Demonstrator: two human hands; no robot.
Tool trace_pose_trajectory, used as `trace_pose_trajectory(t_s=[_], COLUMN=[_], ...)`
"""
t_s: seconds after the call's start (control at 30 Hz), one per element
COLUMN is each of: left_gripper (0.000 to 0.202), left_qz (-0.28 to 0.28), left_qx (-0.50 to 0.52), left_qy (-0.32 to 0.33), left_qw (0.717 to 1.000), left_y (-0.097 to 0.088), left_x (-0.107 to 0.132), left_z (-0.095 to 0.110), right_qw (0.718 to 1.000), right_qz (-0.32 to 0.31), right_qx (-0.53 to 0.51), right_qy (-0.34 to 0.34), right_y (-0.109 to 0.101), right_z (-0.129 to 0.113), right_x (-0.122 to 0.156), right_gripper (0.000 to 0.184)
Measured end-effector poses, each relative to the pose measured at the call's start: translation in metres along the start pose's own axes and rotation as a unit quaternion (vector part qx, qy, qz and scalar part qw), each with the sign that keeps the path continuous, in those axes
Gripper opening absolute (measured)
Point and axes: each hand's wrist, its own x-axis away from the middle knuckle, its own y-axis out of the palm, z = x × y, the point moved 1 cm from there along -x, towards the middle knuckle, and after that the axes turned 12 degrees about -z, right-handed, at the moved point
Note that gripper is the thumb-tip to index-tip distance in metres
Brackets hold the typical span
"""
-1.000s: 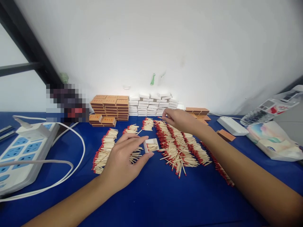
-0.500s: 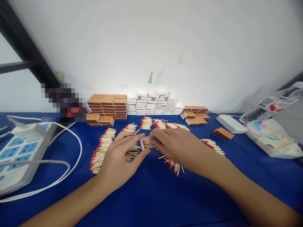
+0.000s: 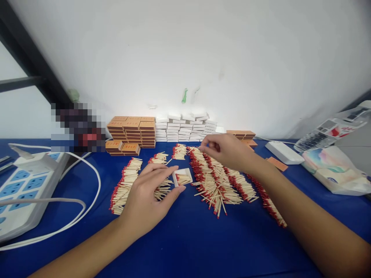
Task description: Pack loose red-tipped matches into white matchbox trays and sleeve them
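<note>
The white tray (image 3: 183,171) is at the blue table (image 3: 185,239), b/w the match rows (image 3: 203,166), w/ several matches (image 3: 184,179) inside, their red heads toward its left end; whether it rests flat or is lifted a bit, I cannot tell. The L hand (image 3: 150,187) is left of the tray and holds it b/w thumb and forefinger, thumb at the near edge, forefinger at the far left corner. The R hand (image 3: 223,150) is beyond the tray and to its right, above the far ends of the rows on that side; its fingers are curled w/ tips close together, but if a match is pinched there, I cannot tell (the spot is too small to see well). These rows have heads mostly toward the tray, w/ a messy pile (image 3: 214,193) at their near end. Left of the tray, partly hidden by the L hand, is a long row (image 3: 127,185), and a small bunch (image 3: 179,151) lies just beyond the tray. Farther beyond it, near the wall (image 3: 179,46), stand stacked white boxes (image 3: 185,129), w/ orange matchboxes (image 3: 130,133) stacked at their left side. Well to the right of the tray are a white device (image 3: 284,152), a tissue pack (image 3: 333,172) and a clear bottle (image 3: 330,129); well to the left, a power strip (image 3: 26,185).
</note>
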Motion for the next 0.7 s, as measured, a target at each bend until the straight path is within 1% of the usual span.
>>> trace_pose_trajectory(t_s=[0.07,0.1,0.13,0.2,0.27,0.33,0.47,0.53,0.6,0.7], left_gripper=[0.036,0.036,0.036,0.036,0.037,0.037,0.036,0.036,0.036,0.036], left_qz=[0.001,0.002,0.001,0.000,-0.002,-0.002,0.000,0.001,0.001,0.000], left_qx=[-0.003,-0.005,-0.005,0.000,0.005,0.003,-0.001,0.001,0.002,0.001], left_qy=[0.001,0.002,0.003,0.001,0.001,0.001,0.001,0.003,0.008,0.014], left_qw=[1.000,1.000,1.000,1.000,1.000,1.000,1.000,1.000,1.000,1.000], left_y=[0.000,0.000,0.000,0.000,0.000,0.000,0.000,0.000,0.000,-0.001], left_x=[0.000,0.000,-0.001,-0.001,-0.001,-0.001,-0.001,-0.001,-0.001,-0.001], left_z=[0.000,-0.001,-0.001,-0.001,0.000,0.000,0.000,0.000,0.001,0.002], right_qw=[0.999,0.998,0.997,0.996,0.995,0.995,0.995,0.993,0.990,0.985], right_qz=[-0.011,-0.022,-0.036,-0.063,-0.080,-0.079,-0.040,-0.033,-0.050,-0.077], right_qx=[0.027,0.034,0.034,0.028,0.020,0.024,0.061,0.069,0.063,0.042], right_qy=[0.042,0.051,0.056,0.061,0.061,0.059,0.075,0.090,0.112,0.146], right_y=[-0.001,0.000,0.003,0.009,0.016,0.021,0.025,0.025,0.025,0.025], right_z=[0.028,0.041,0.050,0.062,0.064,0.061,0.055,0.052,0.049,0.044], right_x=[-0.017,-0.025,-0.032,-0.042,-0.048,-0.051,-0.052,-0.051,-0.050,-0.050], right_gripper=[0.021,0.018,0.016,0.014,0.015,0.017,0.025,0.028,0.028,0.021])
